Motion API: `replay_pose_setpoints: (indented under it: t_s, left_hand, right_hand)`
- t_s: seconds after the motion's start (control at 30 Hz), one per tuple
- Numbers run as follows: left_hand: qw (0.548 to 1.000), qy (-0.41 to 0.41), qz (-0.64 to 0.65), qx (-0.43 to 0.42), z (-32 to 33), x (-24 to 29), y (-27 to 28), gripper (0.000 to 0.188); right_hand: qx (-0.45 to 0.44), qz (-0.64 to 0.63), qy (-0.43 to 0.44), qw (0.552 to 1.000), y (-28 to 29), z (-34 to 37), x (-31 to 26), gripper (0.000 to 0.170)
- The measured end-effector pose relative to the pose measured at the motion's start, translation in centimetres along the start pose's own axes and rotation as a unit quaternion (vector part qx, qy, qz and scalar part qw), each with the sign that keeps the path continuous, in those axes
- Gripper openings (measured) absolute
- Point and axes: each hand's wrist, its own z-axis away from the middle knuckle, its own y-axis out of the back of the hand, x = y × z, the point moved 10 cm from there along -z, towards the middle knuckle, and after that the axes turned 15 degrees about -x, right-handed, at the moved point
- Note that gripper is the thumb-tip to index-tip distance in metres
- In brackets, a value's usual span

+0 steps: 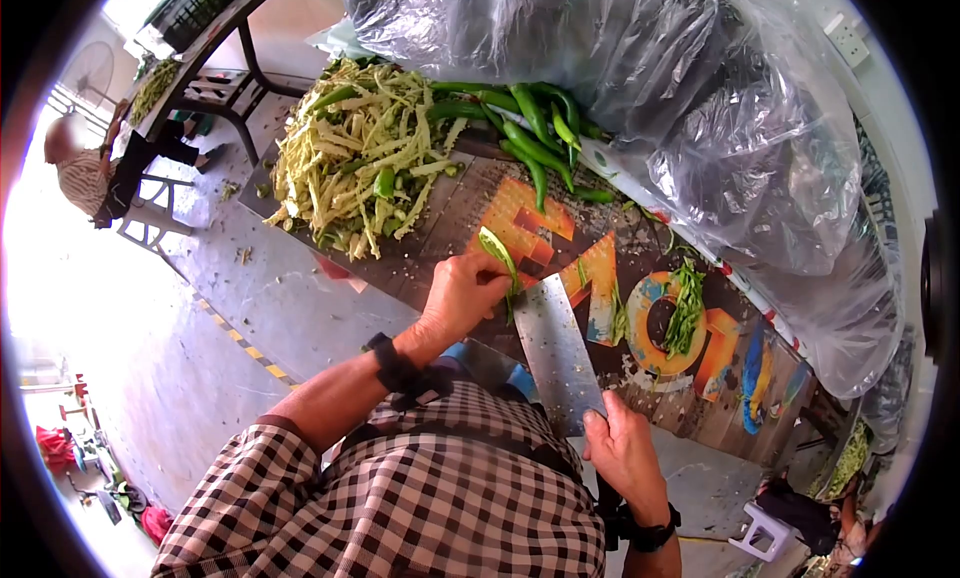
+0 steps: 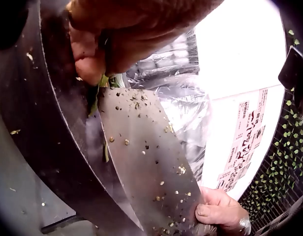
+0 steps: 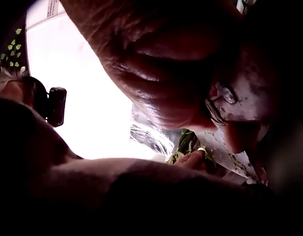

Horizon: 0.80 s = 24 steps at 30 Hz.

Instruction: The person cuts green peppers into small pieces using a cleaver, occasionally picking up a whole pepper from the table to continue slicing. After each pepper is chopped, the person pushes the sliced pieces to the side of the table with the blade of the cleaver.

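Note:
In the head view my left hand (image 1: 465, 293) pinches a green chili pepper (image 1: 497, 248) that is cut open, its pale inside showing. My right hand (image 1: 622, 446) grips a broad cleaver (image 1: 560, 353) at its lower end; the handle is mostly hidden by the fingers. The blade's far end lies right by the left fingertips and the pepper. Bits and seeds cling to the blade (image 2: 146, 152) in the left wrist view. Green pepper pieces (image 1: 686, 313) lie on the table's right part. The right wrist view is dark, mostly filled by the right hand (image 3: 156, 64).
A heap of pale, stringy pepper cores (image 1: 350, 168) covers the left of the patterned table (image 1: 455, 233). Several whole green peppers (image 1: 535, 143) lie at the back, before clear plastic sheeting (image 1: 640, 88). One person (image 1: 85, 178) sits far left, another (image 1: 810, 513) at lower right near a stool (image 1: 765, 530).

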Motion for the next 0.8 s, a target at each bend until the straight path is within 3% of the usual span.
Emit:
replay_pose_setpoints:
  t_s: [0.17,0.57,0.77,0.8]
  left_hand:
    - [1.0,-0.008,-0.026,0.004,-0.1,0.2,0.0,0.015]
    - [0.999,-0.011,-0.032,-0.007,-0.2,-0.2,-0.1,0.013]
    - [0.995,-0.06,-0.073,0.013,-0.5,-0.3,0.1,0.012]
    - [0.995,-0.062,-0.073,0.015,-0.5,-0.2,0.1,0.012]
  right_hand:
    - [0.009,0.11,-0.01,0.994,0.6,0.1,-2.5,0.017]
    - [-0.074,0.025,-0.029,0.997,-0.9,0.1,0.3,0.02]
    - [-0.1,0.031,-0.059,0.993,-0.5,0.6,-0.5,0.021]
    - [-0.099,0.083,-0.042,0.991,-0.7,0.6,-0.7,0.02]
